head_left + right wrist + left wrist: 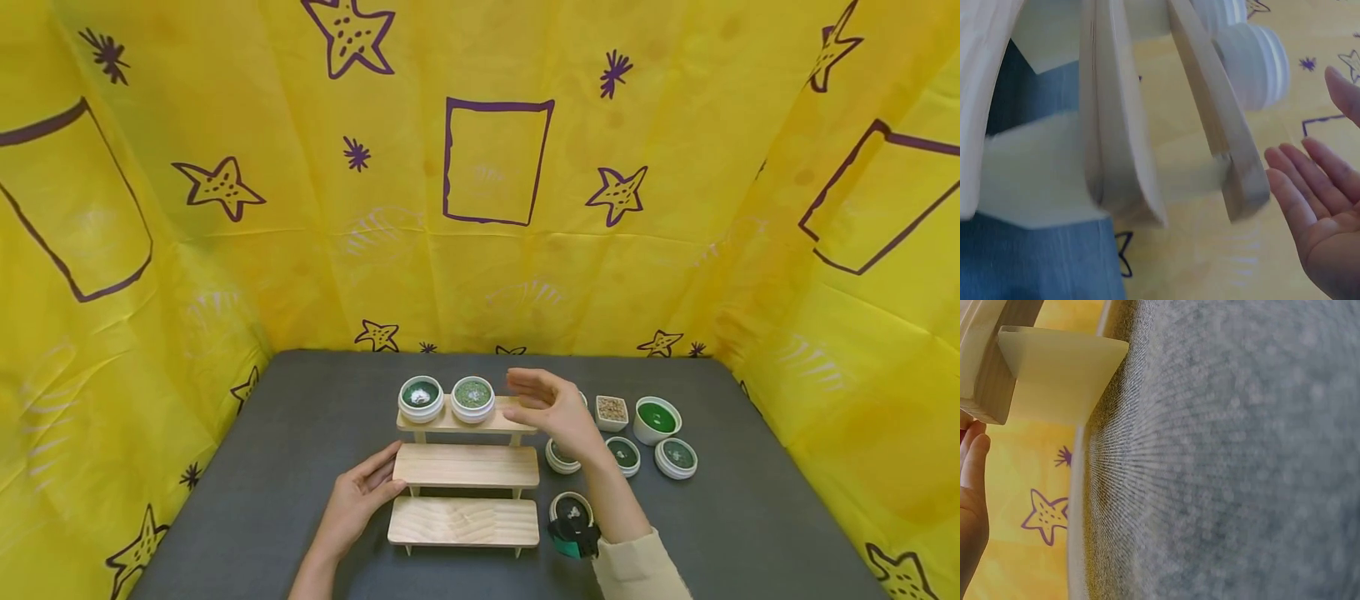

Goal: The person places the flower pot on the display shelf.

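Observation:
A three-tier wooden stand [465, 467] is on the dark table. Its top tier carries a round white jar with dark green contents [421, 398] and one with lighter speckled green contents [472, 399]. My left hand [358, 500] rests against the left end of the middle tier, thumb at the front corner and straight fingers at the back; the left wrist view shows fingertips at the wooden edge. My right hand [555, 414], empty, hovers by the right end of the top tier, to the right of the speckled jar. In the right wrist view, its fingers [1300, 181] are extended beside that tier.
To the right stand a square dish of tan grains [612, 412], a cup with bright green contents [657, 419] and several round jars [676, 458]. A dark-filled jar [572, 508] is partly covered by the wrist device [573, 537]. Yellow patterned cloth [495, 283] surrounds the table.

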